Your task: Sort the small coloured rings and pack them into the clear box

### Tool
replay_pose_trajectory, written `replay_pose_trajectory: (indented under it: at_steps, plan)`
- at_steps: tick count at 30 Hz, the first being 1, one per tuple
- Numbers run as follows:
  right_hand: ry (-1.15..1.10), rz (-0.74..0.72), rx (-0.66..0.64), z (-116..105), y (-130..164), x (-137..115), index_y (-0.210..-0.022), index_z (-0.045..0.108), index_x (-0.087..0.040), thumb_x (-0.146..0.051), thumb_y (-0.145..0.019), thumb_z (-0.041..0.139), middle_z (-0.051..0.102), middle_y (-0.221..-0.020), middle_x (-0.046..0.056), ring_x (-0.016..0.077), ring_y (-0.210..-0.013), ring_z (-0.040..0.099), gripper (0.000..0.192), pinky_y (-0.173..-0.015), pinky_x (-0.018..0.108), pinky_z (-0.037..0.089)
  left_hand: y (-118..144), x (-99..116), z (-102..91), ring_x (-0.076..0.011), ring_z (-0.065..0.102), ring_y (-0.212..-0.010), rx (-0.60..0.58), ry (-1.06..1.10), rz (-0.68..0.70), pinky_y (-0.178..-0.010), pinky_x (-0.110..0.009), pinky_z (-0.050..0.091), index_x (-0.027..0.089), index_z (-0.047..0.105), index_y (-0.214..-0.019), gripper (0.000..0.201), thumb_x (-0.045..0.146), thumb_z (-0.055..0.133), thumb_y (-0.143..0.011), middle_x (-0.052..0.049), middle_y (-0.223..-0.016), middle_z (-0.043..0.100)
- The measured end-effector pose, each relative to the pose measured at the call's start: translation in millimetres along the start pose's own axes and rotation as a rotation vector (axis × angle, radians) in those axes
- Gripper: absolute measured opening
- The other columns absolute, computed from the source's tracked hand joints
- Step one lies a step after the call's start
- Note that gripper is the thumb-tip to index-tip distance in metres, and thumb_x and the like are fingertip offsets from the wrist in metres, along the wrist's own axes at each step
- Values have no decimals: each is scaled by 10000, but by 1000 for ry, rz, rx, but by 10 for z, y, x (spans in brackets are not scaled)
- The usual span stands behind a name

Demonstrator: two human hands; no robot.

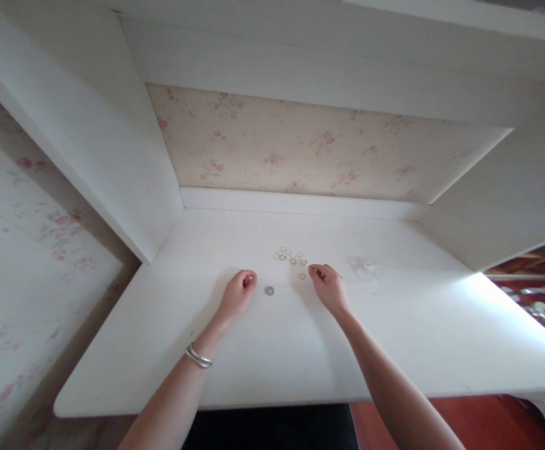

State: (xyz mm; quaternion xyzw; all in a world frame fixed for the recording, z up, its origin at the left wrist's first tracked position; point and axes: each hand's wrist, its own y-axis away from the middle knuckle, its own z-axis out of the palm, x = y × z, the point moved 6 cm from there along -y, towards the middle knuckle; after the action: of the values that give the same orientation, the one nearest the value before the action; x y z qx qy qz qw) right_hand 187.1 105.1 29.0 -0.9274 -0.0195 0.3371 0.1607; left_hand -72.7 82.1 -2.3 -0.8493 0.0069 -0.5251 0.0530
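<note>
Left arm: reaches in from the lower edge, two silver bangles around the wrist
Right arm: bare, comes in from the lower right and angles toward the middle of the counter
Left hand: rests on the white counter, fingers curled in loosely, fingertips drawn together near the thumb; whether anything sits between them is too small to tell
Right hand: rests on the counter, thumb and forefinger pinched together at the tip, pointing left; I cannot tell if a ring is caught between them
Silver ring: lies flat and alone on the counter between the two hands, just beside the left hand's fingertips, touching neither
Single small ring: lies just left of the right hand's pinched fingertips
Cluster of small rings: pale, gold and green loops lying close together, just beyond the hands
Clear plastic bag: flat on the counter, to the right of the right hand and apart from it
Back wall: floral wallpaper framed by white panels
</note>
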Motion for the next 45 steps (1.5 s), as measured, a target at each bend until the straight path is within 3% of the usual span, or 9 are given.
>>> replay_pose_trajectory:
  at_steps: [6, 10, 17, 25, 31, 36, 40, 45]
  plan:
    - [157, -57, -192, 172, 145, 55, -968, 676, -247, -358, -873, 426, 604, -872, 26, 123, -712, 568, 290, -670, 228, 396, 7, -29, -1, -119, 474, -585, 7, -2, 27, -578, -224, 357, 180, 600, -916, 224, 348, 477, -836, 31, -633, 505]
    - [253, -93, -247, 242, 157, 39, -923, 674, -245, -297, -897, 409, 592, -900, 21, 114, -741, 574, 271, -666, 215, 379, 9, -36, -3, -115, 478, -584, 11, -6, 42, -573, -221, 355, 178, 604, -908, 211, 333, 479, -838, 29, -635, 510]
    - [367, -153, -280, 269, 135, -85, -872, 645, -211, -237, -916, 397, 578, -903, 37, 120, -730, 562, 252, -659, 231, 356, 15, -32, 1, -122, 482, -599, -6, -33, 61, -587, -225, 358, 183, 596, -915, 216, 341, 466, -846, 31, -633, 494]
    - [195, -265, -227, 307, 420, -491, -913, 615, -221, -297, -952, 353, 580, -882, 28, 129, -765, 558, 276, -718, 240, 377, 13, -7, 12, -116, 490, -603, -31, -54, 48, -585, -220, 358, 188, 595, -915, 189, 310, 472, -838, 34, -639, 508]
    - [224, -321, -265, 439, 526, -645, -940, 616, -227, -273, -959, 341, 583, -888, 29, 131, -800, 562, 279, -746, 256, 363, 16, 10, 17, -117, 507, -622, -41, -70, 62, -595, -218, 369, 187, 596, -923, 192, 303, 466, -842, 23, -663, 538]
    - [268, -322, -337, 536, 537, -606, -914, 649, -243, -277, -947, 377, 587, -864, 19, 126, -788, 565, 275, -746, 258, 362, 20, 24, 16, -120, 511, -616, -44, -61, 60, -591, -216, 372, 194, 591, -921, 191, 314, 466, -839, 24, -659, 541]
    - [178, -265, -257, 406, 445, -518, -909, 657, -247, -301, -933, 389, 596, -861, 22, 130, -795, 565, 274, -734, 238, 380, 18, 29, 18, -125, 513, -622, -56, -62, 41, -596, -221, 374, 191, 597, -904, 203, 330, 466, -836, 20, -667, 544]
    - [223, -47, -180, 202, 105, -89, -1089, 614, -251, -325, -909, 397, 596, -937, 39, 142, -795, 573, 292, -709, 239, 397, 12, 29, 22, -132, 514, -615, -55, -52, 43, -591, -230, 374, 187, 609, -905, 218, 345, 477, -832, 20, -647, 530]
